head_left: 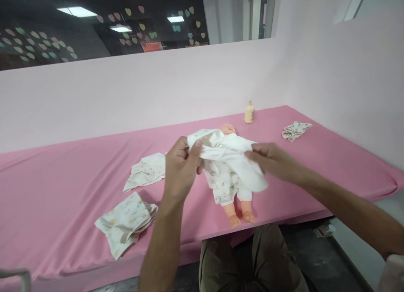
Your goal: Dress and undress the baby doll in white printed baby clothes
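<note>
Stretched between my two hands is a white baby garment, its exact kind unclear among the folds. My left hand pinches its left edge, fingers closed on the cloth. At the right edge my right hand grips the fabric between thumb and fingers. Below the garment a baby doll lies on its back on the pink-covered table, head toward the wall and bare feet toward me. It wears light patterned clothing. The held cloth hides most of the doll's upper body.
A folded patterned cloth lies at the front left, with another white patterned garment behind it. A pump bottle stands near the wall. One more small patterned garment rests on the pink sheet at the right.
</note>
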The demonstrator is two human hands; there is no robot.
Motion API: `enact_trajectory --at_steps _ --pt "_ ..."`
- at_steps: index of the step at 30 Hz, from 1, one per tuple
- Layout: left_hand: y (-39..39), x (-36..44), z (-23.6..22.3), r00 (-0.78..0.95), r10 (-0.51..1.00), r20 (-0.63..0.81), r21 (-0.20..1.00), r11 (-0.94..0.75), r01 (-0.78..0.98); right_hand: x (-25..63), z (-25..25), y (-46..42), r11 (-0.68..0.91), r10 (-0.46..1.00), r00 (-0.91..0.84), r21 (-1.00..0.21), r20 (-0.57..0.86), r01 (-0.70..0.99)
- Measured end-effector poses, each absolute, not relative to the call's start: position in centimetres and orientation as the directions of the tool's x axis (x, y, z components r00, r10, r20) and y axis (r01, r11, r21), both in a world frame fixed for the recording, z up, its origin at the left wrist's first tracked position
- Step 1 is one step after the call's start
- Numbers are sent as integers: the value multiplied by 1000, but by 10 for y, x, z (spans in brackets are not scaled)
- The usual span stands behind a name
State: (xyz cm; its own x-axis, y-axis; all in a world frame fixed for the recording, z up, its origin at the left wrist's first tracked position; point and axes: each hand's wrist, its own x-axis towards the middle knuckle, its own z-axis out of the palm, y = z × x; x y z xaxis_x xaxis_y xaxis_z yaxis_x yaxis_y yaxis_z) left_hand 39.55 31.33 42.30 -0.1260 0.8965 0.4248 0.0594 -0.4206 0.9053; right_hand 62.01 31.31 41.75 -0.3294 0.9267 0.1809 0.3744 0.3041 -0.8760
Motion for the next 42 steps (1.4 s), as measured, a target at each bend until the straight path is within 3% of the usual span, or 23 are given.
enact_trajectory --at_steps 3,5,9,12,15,18,20,22,23,26,28,31,33,36,39,42 --pt "316 372 428 -214 882 419 907 -418 52 638 433 329 331 934 -265 -858 239 393" --pt "315 359 432 -313 858 408 912 -397 103 647 442 339 325 946 -119 -882 302 343" --pt "309 339 438 -458 805 378 919 -265 292 656 459 355 348 899 197 -910 392 224" --pt "311 328 440 -481 763 432 860 -186 476 654 471 358 449 829 276 -873 487 190" --pt "317 327 431 -455 635 625 682 -160 713 646 482 355 537 756 258 -795 602 281" --pt "312 353 403 -231 506 831 362 -177 915 629 491 351 563 747 179 -753 640 340" --pt "301 384 379 -44 391 919 188 -340 921 611 495 348 603 736 107 -719 669 345" --pt "288 418 359 146 419 896 125 -554 823 590 497 345 636 727 29 -689 686 347" --pt "283 433 354 172 523 834 206 -585 784 579 498 343 644 730 -13 -681 683 347" --pt "281 456 352 119 803 583 425 -427 798 549 498 336 673 733 -166 -670 659 312" --pt "287 453 359 137 900 415 568 -374 733 535 496 331 695 719 -269 -679 641 238" --pt "299 432 371 129 959 251 860 -282 426 529 485 320 696 703 -392 -686 594 210" --pt "308 418 383 9 981 192 965 -190 183 534 468 311 728 685 -373 -604 626 323" --pt "320 404 408 -237 960 151 982 -174 -80 543 426 299 733 540 -156 -370 827 571" --pt "324 398 437 -264 952 159 930 -233 -283 545 386 299 722 361 -105 -207 927 660" --pt "318 402 460 -158 953 257 859 -300 -415 535 371 308 711 510 -112 -344 853 613"
